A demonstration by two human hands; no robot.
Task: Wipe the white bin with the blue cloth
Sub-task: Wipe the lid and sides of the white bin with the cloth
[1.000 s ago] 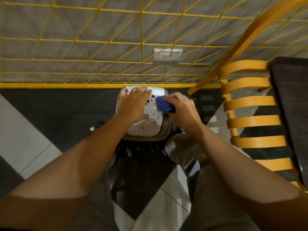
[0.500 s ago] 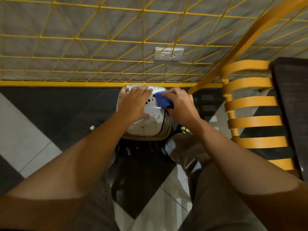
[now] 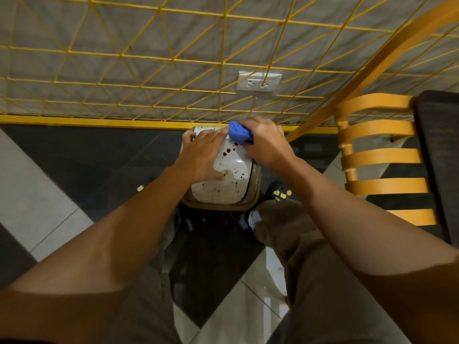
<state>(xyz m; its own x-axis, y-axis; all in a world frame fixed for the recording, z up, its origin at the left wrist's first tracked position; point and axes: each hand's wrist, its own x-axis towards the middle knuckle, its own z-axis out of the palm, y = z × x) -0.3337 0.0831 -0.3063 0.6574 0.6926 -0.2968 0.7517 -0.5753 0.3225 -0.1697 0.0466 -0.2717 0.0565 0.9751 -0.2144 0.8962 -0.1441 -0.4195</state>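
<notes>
Basically right hand grips bunched blue cloth at white bin lid's 1 o'clock corner, left hand flat bracing; best press firmly, drag toward 6 o'clock over brown spots.

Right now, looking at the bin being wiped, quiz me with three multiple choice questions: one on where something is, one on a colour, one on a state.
1. Where is the blue cloth on the white bin?
A. near edge
B. far right corner, by the yellow rail
C. on the floor

2. What colour is the slatted chair at the right?
A. orange-yellow
B. green
C. white

3. What state is the bin lid in?
A. spotless
B. speckled with dark spots
C. lifted off

Answers:
1. B, the right hand presses the cloth at the bin's far right corner.
2. A, its curved slats are orange-yellow.
3. B, brown spots dot the lid beside the left hand, which lies flat on it.
</notes>
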